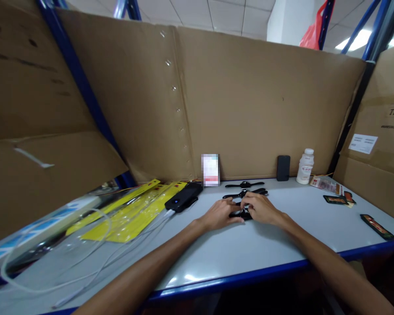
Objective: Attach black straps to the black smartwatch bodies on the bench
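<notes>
On the table, a black strapped wristwatch [246, 214] lies between my two hands, partly covered by them. My left hand [220, 214] grips it from the left, thumb on the near side and fingers over the far side. Bent fingers of my right hand [261, 207] pinch at its middle from above; the exact contact is hidden. Just beyond my fingers lies another black watch [244, 193] with its straps stretched sideways, a further black strap end beside it. A third black watch [244, 184] lies flat farther back.
At left are yellow packages [134, 214], a black power bank [183, 197] with white cables, and a power strip [42, 229]. A blurred white card [210, 170], black phone [283, 168] and white bottle [305, 167] stand at the back. Snack packets [377, 226] lie right. Cardboard walls [249, 100] surround the table.
</notes>
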The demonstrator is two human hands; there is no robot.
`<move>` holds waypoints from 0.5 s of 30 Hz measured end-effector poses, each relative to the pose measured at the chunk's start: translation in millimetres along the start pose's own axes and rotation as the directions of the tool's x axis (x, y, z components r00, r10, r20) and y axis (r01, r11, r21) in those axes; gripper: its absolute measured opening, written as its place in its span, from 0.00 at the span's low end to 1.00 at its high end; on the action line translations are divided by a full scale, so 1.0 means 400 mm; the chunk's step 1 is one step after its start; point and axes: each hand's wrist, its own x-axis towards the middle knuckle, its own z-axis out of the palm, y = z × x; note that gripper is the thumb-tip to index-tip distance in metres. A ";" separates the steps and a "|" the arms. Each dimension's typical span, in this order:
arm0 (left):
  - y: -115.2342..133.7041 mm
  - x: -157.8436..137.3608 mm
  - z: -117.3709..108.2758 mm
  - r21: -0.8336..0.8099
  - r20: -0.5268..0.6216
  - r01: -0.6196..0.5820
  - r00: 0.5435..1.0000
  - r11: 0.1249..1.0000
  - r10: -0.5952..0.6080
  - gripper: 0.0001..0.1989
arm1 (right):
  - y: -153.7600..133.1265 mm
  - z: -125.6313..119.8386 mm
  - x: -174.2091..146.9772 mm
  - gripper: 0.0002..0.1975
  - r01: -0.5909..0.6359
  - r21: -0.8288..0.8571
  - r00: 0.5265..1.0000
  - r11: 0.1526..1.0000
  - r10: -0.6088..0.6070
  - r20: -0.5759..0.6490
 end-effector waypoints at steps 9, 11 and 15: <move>0.005 -0.002 -0.005 0.006 -0.004 0.002 1.000 1.000 -0.002 0.29 | 0.016 -0.017 -0.005 0.17 -0.016 -0.015 0.994 1.000 0.018 0.109; 0.005 -0.001 -0.005 0.002 -0.011 -0.001 1.000 1.000 0.001 0.30 | 0.015 -0.023 -0.007 0.15 -0.011 -0.052 0.991 0.999 0.018 0.135; 0.003 0.000 -0.004 0.006 -0.026 -0.008 1.000 1.000 0.008 0.31 | 0.007 -0.038 -0.009 0.15 -0.063 -0.193 0.990 0.979 0.087 0.115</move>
